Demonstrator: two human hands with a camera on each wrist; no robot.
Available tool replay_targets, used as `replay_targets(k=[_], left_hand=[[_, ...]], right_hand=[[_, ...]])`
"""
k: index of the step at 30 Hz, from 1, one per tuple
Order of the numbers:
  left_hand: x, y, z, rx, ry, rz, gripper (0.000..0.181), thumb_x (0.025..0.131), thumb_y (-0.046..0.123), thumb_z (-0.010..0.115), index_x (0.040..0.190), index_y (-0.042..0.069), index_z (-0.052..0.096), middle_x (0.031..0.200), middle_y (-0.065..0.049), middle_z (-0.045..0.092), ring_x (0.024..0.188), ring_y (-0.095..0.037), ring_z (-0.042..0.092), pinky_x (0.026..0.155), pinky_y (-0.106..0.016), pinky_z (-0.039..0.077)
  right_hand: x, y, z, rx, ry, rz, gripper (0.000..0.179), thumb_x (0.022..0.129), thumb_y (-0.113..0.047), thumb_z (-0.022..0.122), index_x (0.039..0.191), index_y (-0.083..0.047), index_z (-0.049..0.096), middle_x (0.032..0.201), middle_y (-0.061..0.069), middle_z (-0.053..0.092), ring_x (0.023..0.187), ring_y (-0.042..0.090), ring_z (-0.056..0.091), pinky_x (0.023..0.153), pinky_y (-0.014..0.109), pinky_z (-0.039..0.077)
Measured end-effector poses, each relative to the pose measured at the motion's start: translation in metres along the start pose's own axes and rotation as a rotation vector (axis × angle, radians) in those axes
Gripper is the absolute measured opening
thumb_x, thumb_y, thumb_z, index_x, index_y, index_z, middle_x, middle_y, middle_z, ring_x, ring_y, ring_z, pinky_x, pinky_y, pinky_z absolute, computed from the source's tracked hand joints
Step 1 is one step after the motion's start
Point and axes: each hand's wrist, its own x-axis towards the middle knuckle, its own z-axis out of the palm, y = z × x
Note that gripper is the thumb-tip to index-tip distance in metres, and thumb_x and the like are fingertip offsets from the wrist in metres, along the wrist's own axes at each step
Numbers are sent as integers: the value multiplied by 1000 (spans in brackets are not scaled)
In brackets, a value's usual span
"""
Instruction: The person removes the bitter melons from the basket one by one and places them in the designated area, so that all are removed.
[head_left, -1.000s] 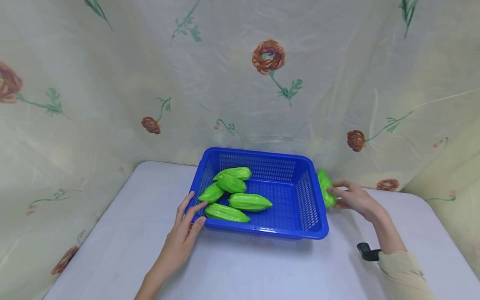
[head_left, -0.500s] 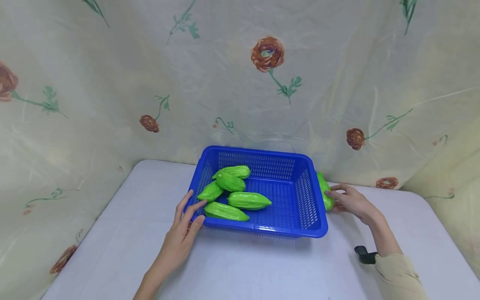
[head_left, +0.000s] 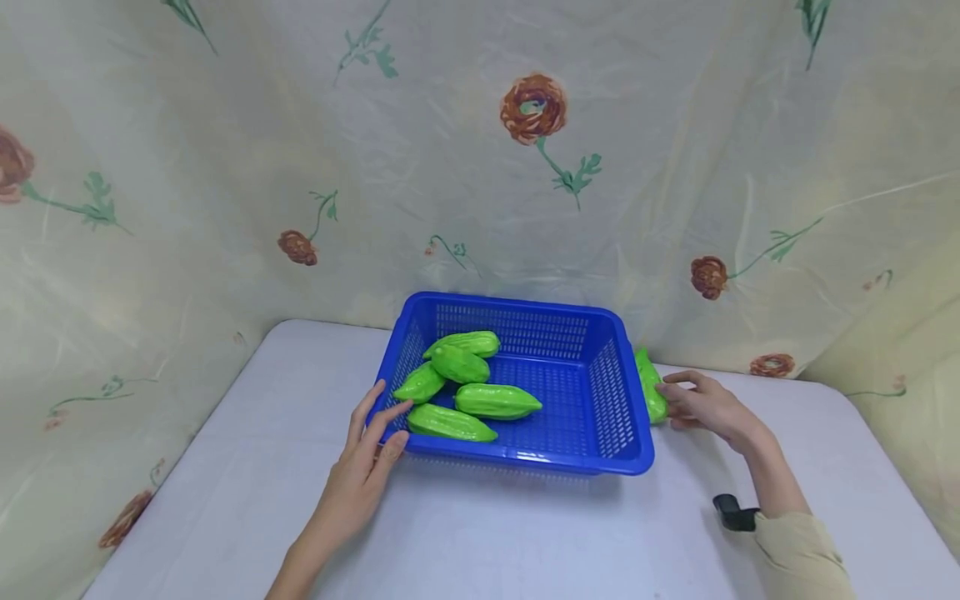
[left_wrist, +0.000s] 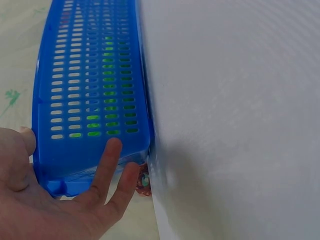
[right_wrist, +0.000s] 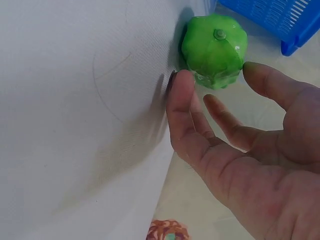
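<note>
A green bitter melon [head_left: 652,392] lies on the table against the basket's right side. My right hand [head_left: 705,406] is beside it, fingers loosely spread. In the right wrist view the thumb tip reaches the edge of this melon [right_wrist: 215,50], while the other fingers curve below its end. At the basket's near left corner, my left hand [head_left: 362,471] rests with fairly straight fingers on the rim. The left wrist view has its fingertips over the outside of the blue plastic basket [left_wrist: 85,155]. Inside the basket [head_left: 555,383], several green bitter melons [head_left: 498,402] sit toward the left.
A white cloth covers the table [head_left: 525,542]. Behind and at both sides hangs a pale curtain [head_left: 420,150] with brown flowers. A black strap piece [head_left: 735,513] sits at the right wrist, above a beige sleeve [head_left: 798,546].
The melon at the right has come slightly nearer along the basket's side, and my right hand has loosened around it and drawn slightly away. My left hand stays at the basket corner.
</note>
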Motion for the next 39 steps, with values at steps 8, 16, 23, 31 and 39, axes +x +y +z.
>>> replay_targets(k=[8,16,23,31,39], left_hand=[[0,0,-1,5,-1,4,40,117,33,49,156,28,55,181,-1,18,127,-32,71,94,-62,59],[1,0,-3,15,-5,4,41,117,33,49,156,27,55,181,-1,18,133,-36,67,95,-63,58],[1,0,-3,17,8,15,40,116,31,50,156,25,56,181,-3,19,138,-42,63,96,-66,57],[1,-1,-2,10,10,12,40,116,31,51,156,26,56,181,-2,20,132,-37,66,92,-59,59],[0,-1,0,5,1,10,40,116,32,51,156,27,56,181,-2,20,139,-40,62,95,-63,58]], right_hand=[[-3,-4,-2,-30,24,-25,72,117,-41,42,161,14,28,150,41,53,128,49,65,99,47,63],[-12,-23,-6,-95,164,-128,68,116,-43,43,161,7,35,160,41,43,141,57,52,107,60,57],[-22,-63,-5,-142,204,-249,62,116,-45,44,161,-2,44,159,33,51,141,52,55,108,62,56],[-35,-116,3,-204,132,-366,58,114,-46,51,157,-6,51,156,25,58,139,48,60,109,63,55],[-40,-159,15,-280,37,-505,46,111,-38,61,148,-11,61,150,17,65,135,40,63,107,61,55]])
